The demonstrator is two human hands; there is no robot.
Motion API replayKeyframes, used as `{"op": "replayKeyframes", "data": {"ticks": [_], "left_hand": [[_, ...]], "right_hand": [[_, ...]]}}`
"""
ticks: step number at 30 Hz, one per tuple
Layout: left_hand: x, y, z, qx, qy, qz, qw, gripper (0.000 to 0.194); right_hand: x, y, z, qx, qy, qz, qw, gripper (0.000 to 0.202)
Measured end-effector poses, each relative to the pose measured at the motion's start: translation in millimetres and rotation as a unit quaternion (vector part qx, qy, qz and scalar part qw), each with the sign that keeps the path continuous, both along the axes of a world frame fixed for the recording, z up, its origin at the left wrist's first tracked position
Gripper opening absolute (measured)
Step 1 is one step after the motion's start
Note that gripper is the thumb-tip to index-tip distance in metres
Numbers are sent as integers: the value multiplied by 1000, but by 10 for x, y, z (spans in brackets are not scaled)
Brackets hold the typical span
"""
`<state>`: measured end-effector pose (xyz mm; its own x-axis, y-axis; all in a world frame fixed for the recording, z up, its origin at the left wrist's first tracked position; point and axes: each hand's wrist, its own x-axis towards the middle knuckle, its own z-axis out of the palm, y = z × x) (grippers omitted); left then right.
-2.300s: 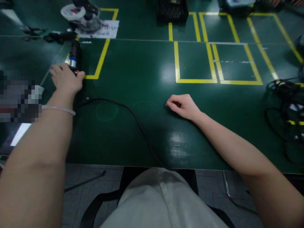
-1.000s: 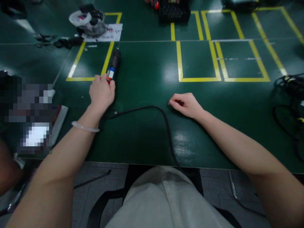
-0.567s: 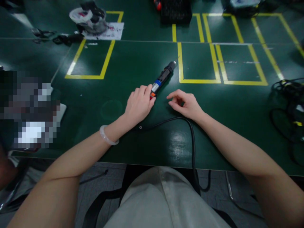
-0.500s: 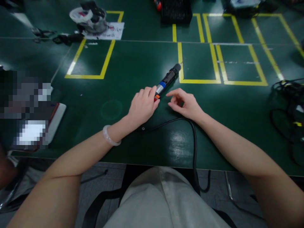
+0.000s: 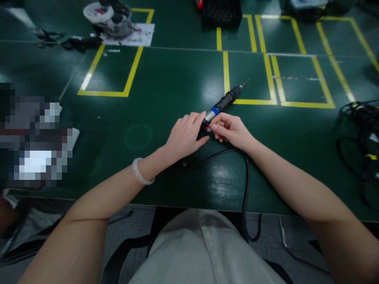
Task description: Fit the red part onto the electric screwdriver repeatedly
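Observation:
An electric screwdriver [image 5: 222, 105], black with a silver and blue band, lies slanted on the green table, its thin bit pointing away to the right. My left hand [image 5: 187, 136] is wrapped over its rear end, hiding that part. Close beside it, my right hand [image 5: 229, 129] is closed, thumb and forefinger pinching at a small red and whitish part [image 5: 209, 129] by the tool's body. I cannot tell whether that part belongs to the screwdriver. A black cable [image 5: 247, 177] runs from under my left hand across the table and over the front edge.
Yellow tape [image 5: 254, 101] marks rectangles on the table [image 5: 177, 79]. A black bin [image 5: 221, 14] stands at the back, a round container [image 5: 111, 19] on a paper sheet at back left. Tangled cables [image 5: 361, 138] lie at right. Blurred-out items [image 5: 35, 138] sit at left.
The screwdriver has shifted right and slightly nearer, with my left hand on it. My right hand, formerly apart with fingers curved, has closed on the small red part beside it.

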<state>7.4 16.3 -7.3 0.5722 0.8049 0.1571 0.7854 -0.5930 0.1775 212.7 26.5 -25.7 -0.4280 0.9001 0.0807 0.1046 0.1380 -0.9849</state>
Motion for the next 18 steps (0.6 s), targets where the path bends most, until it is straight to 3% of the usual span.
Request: {"op": "replayKeyframes", "data": {"ticks": [5,11,14,18], "left_hand": [[-44,43,9,-27,-15,-10,999,71],[-102,102,19,-54,-34,-30,997,74],[-118,117,25,-64,-43,-37,996,75],[-128,126,25,-72,-49,-43,995,75]], "right_hand": [[-2,21,30,-56,29,0,998,39],[-17,-1,1,-44,37,9,998,38],[-22,-28,-19,3,26,11,1000,33],[-17,-63,3,161,-57,-2,985,21]]}}
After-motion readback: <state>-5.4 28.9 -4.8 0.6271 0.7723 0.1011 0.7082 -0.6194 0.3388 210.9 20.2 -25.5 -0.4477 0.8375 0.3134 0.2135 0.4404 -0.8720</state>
